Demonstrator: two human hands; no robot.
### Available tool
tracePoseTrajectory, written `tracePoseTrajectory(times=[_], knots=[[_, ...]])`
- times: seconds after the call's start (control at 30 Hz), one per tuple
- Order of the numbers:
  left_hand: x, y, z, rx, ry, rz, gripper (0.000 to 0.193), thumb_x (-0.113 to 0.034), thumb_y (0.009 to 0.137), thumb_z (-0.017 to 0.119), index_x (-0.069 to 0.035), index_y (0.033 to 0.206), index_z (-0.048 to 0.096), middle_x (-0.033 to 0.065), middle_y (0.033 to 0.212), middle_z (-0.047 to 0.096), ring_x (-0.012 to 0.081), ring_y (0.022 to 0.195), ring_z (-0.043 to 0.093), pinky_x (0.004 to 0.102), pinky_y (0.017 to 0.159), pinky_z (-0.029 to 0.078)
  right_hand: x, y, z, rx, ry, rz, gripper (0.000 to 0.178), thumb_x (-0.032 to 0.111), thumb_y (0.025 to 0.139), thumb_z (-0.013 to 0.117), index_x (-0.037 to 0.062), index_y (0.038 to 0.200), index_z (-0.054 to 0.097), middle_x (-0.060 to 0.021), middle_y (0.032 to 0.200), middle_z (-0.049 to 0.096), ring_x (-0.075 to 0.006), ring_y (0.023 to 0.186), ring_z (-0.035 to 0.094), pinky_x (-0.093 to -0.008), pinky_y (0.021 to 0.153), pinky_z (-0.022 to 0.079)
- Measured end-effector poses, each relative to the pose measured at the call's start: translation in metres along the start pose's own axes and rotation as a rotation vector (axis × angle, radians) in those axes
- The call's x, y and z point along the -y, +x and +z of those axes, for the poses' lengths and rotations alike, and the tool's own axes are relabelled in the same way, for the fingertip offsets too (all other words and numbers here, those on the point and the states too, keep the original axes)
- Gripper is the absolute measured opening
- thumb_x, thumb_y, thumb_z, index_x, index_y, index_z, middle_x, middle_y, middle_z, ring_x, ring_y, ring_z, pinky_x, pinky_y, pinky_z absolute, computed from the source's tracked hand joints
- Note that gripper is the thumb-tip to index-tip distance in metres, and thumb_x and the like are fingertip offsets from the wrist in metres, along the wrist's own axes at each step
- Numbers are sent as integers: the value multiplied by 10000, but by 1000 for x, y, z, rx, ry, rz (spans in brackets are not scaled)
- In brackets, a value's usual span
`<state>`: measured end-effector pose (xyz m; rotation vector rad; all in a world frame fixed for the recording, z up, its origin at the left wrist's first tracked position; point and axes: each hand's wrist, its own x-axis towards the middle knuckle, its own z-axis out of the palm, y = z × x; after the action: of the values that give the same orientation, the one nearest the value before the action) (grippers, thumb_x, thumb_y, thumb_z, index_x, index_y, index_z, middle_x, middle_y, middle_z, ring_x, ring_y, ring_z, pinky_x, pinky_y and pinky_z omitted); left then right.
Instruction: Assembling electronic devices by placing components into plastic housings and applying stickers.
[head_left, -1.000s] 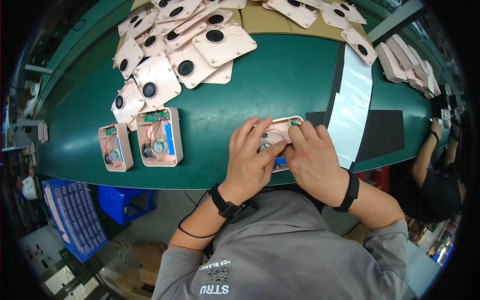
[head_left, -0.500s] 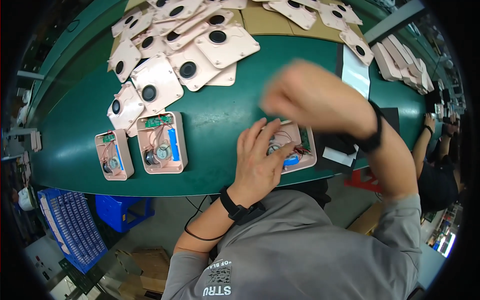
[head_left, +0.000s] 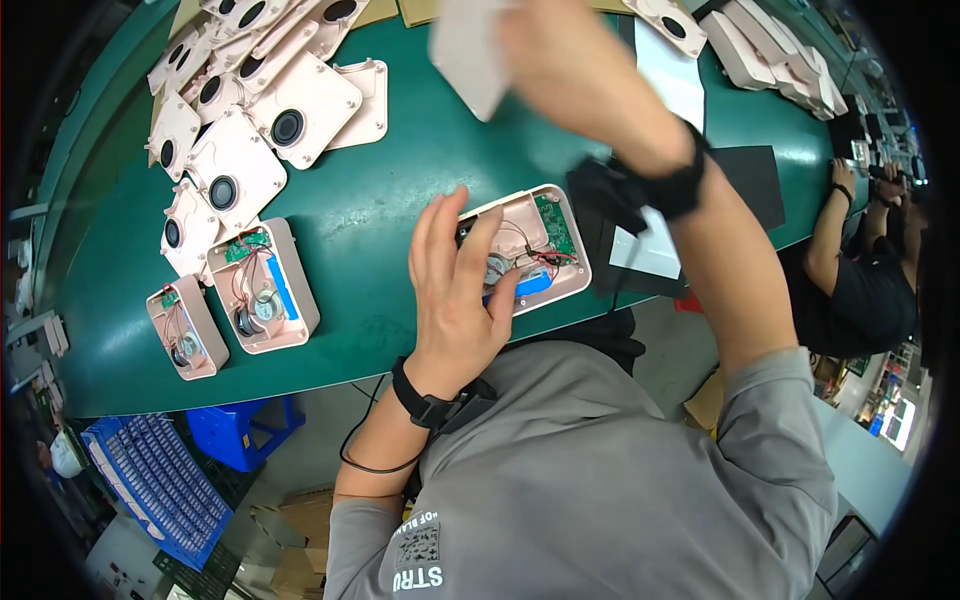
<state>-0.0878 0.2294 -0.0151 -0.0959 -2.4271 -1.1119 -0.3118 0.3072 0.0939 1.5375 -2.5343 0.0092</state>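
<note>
My left hand [head_left: 455, 285] lies over the left end of a pale pink housing [head_left: 579, 235], fingers spread and stretched. Its thumb is by a blue battery [head_left: 535, 283] inside. That housing also shows a green circuit board [head_left: 553, 228], red and black wires, and a round metal part partly hidden by the fingers. Above and beyond it, my right hand [head_left: 565, 70] is blurred by motion and closed on a pale pink panel [head_left: 470, 60]. The panel's plain side shows, and its far edge is cut off by the frame.
Two more open housings [head_left: 308, 285] [head_left: 207, 335] with parts inside stand at the left. Behind them lies a heap of pink panels with black round speakers [head_left: 287, 127]. White sheets [head_left: 645, 245] and black sheets [head_left: 752, 185] lie right. A co-worker [head_left: 850, 270] sits at far right.
My right hand has moved up and away from above the housing and now holds a panel taken from the heap's top. The view has shifted; my left hand stays on the housing.
</note>
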Motion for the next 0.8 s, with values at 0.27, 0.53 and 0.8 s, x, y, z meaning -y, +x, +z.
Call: tracePoseTrajectory(times=[0.27,0.53,0.8], knots=[[-16,11,-30,-80,-95,-105,565,-62,853,841,14,1358,601,219,1377,637,382,1234,611,462,1033,491,-5,-202,-20,-464,1782,855,556,30,1019,557,-67,1550,427,-150,1325,681,-200,1140,714,-371,993,598],[-24,-7,-73,244,-578,-472,194,-51,898,838,17,1038,721,94,887,755,198,693,680,310,629,528,64,-196,-34,-112,1750,797,631,69,1009,642,-55,1582,407,-120,1260,701,-179,1147,689,-304,985,531],[-7,-9,-78,260,-485,-322,144,-96,982,770,31,989,704,88,839,755,134,680,696,269,607,527,40,-178,-24,61,1323,575,383,119,970,732,-57,1310,715,-86,1022,697,-158,954,647,-276,814,483]])
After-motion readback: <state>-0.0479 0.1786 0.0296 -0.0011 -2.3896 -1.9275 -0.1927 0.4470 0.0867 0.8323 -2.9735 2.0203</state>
